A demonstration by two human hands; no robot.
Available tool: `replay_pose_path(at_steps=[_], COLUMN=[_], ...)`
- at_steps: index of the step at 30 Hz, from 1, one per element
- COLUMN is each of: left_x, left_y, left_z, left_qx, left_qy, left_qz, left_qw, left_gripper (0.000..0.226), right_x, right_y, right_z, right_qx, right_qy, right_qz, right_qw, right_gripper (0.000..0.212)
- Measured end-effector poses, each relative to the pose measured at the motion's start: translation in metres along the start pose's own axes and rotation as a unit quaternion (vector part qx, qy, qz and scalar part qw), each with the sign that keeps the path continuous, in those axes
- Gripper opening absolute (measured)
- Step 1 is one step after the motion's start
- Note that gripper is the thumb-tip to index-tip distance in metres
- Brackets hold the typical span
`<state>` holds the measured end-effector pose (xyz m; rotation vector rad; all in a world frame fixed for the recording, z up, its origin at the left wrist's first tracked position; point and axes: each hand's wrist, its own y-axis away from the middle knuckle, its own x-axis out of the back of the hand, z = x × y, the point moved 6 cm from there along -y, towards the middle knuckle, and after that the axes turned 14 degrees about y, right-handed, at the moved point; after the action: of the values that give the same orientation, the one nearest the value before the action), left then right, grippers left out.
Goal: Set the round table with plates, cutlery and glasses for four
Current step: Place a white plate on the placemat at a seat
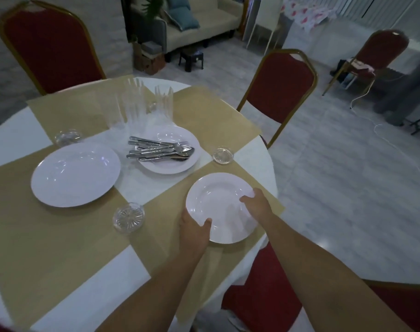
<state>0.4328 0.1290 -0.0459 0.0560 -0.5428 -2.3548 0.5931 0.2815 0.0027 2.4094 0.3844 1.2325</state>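
A white plate (218, 202) lies on a tan placemat (170, 200) at the round table's right edge. My left hand (194, 232) grips its near-left rim and my right hand (255, 203) holds its right rim. A second white plate (76, 174) rests on the left placemat. In the middle a third plate (177, 164) carries a pile of forks, spoons and knives (161, 150). Several tall clear glasses (141, 104) stand behind it. Small glass coasters sit near the placemats: one (128, 217) by my left hand, one (222, 155) right of the cutlery, one (67, 138) at the left.
The round white table (10, 137) is ringed by red chairs with gold frames: one at back left (50, 44), one at right (280, 89), one (264, 295) under my arms. A fourth chair (376, 53), a sofa (204, 20) and a cable lie across the grey floor.
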Motion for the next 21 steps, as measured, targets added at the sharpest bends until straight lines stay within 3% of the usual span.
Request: replay_pose_path(at_steps=[4,6,12,21], left_x=[-0.002,0.0,0.0,-0.02], left_y=[0.001,0.0,-0.003,-0.006], left_z=[-0.006,-0.005,-0.012,-0.014], left_qx=[-0.021,-0.048,-0.124,-0.118], left_qy=[-0.047,-0.091,-0.292,-0.315], left_qz=[0.007,0.009,-0.003,-0.016], left_qw=[0.999,0.995,0.948,0.941], left_gripper=[0.084,0.082,0.07,0.072], right_x=[-0.008,-0.012,-0.033,-0.02], right_y=[-0.01,-0.007,-0.001,-0.026], right_z=[0.011,0.016,0.034,0.035], right_qx=[0.028,0.062,0.092,0.107], right_qy=[0.026,0.08,0.205,0.236], right_qz=[-0.004,0.032,0.069,0.076], right_qw=[0.999,0.994,0.972,0.963], right_gripper=[0.066,0.065,0.073,0.072])
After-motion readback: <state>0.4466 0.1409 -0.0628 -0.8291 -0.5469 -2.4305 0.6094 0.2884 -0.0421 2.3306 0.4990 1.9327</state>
